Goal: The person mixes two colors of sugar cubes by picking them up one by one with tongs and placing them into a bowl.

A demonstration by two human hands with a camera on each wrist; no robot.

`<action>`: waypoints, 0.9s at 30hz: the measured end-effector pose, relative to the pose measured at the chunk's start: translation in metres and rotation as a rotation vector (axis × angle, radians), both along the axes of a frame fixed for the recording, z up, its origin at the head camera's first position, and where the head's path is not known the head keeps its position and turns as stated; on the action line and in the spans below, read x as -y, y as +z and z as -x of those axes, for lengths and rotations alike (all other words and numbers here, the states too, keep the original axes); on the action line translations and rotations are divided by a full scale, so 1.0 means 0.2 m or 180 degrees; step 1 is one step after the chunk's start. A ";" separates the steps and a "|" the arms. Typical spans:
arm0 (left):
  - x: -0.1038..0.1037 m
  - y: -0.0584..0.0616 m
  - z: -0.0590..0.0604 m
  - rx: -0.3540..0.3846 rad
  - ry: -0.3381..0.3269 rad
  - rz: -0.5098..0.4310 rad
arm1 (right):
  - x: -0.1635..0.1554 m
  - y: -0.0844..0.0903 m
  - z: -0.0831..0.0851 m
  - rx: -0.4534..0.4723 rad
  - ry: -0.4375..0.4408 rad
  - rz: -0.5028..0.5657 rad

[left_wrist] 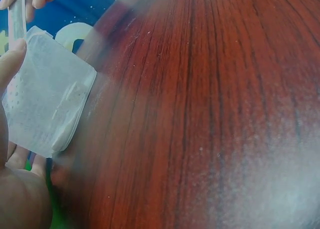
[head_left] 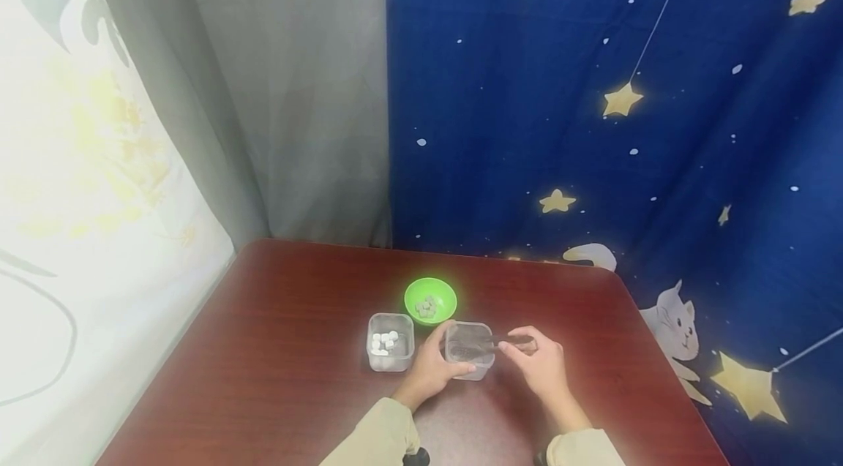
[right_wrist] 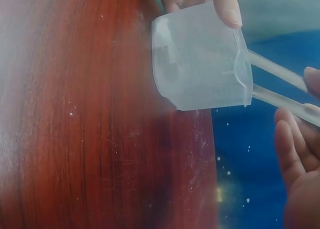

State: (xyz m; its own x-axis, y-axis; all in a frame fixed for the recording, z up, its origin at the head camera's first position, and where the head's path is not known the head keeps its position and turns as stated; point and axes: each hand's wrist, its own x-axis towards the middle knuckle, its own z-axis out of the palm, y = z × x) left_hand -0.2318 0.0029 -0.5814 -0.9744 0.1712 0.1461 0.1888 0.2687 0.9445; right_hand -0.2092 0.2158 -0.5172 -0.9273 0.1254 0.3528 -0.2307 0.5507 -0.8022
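Observation:
My left hand (head_left: 429, 371) grips a clear plastic tub (head_left: 476, 371) by its side, thumb near the front and fingers round the far side. In the right wrist view the same tub (right_wrist: 197, 64) shows cloudy walls. A pair of tongs (head_left: 516, 341) runs into its mouth from the right. My right hand (head_left: 545, 366) pinches the tongs between thumb and fingers. Both arms of the tongs (right_wrist: 280, 100) stand apart where they enter the tub. What lies between their tips is hidden by the cloudy wall.
Left of my left hand stands another clear tub (head_left: 372, 360) with several white pieces (head_left: 385, 341) inside. Behind the hands is a green bowl (head_left: 448, 295) holding several greyish cubes (head_left: 426, 307). All stand on a reddish-brown table (head_left: 296, 349), with curtains (head_left: 494, 122) beyond its far edge.

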 end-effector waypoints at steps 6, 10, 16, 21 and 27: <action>0.00 0.00 0.00 0.0012 -0.0056 -0.0096 | 0.02 0.00 0.01 -0.0017 0.0059 -0.0051; 0.00 0.00 0.00 0.0042 -0.0060 -0.0084 | 0.02 0.00 0.02 -0.0072 0.0163 -0.0028; 0.01 0.01 -0.01 0.0097 -0.0056 -0.0077 | 0.02 -0.01 0.03 -0.0130 0.0187 -0.0025; 0.00 0.00 0.00 0.0094 -0.0031 -0.0077 | 0.03 0.00 0.03 -0.0152 0.0145 -0.0064; 0.00 0.00 0.00 0.0100 -0.0048 -0.0115 | 0.03 0.00 0.04 -0.0180 0.0110 -0.0090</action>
